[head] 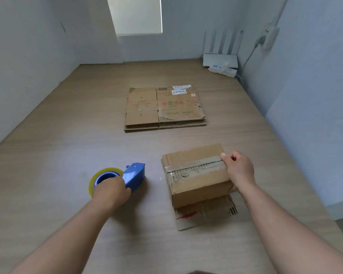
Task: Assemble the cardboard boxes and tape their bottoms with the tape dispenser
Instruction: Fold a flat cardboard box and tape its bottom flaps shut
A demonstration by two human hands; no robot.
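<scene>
1. Head view, lower centre-right of the frame: a small assembled brown cardboard box [196,182] stands on the pale wood-grain surface [67,155]. A strip of clear tape runs across the ragged seam on its top. A loose cardboard flap [204,214] lies flat on the surface at the box's near side.
2. The right hand [239,169] is at the box's upper right edge. Its fingers are curled and its thumb lies on top at the end of the tape strip, so it holds the box by that edge.
3. Lower centre-left: the left hand [111,191] is closed around a blue plastic tape dispenser [135,176]. A roll of yellowish clear tape [99,175] sits at the dispenser's left end. The dispenser is just left of the box and apart from it. I cannot tell whether it rests on the surface.
4. Upper centre: a stack of flattened brown cardboard boxes [164,107] with red and green print and white labels lies well apart from the assembled box.
5. Upper right: a white router [220,60] with upright antennas stands against the wall, with a white power strip [223,70] just in front of it.
</scene>
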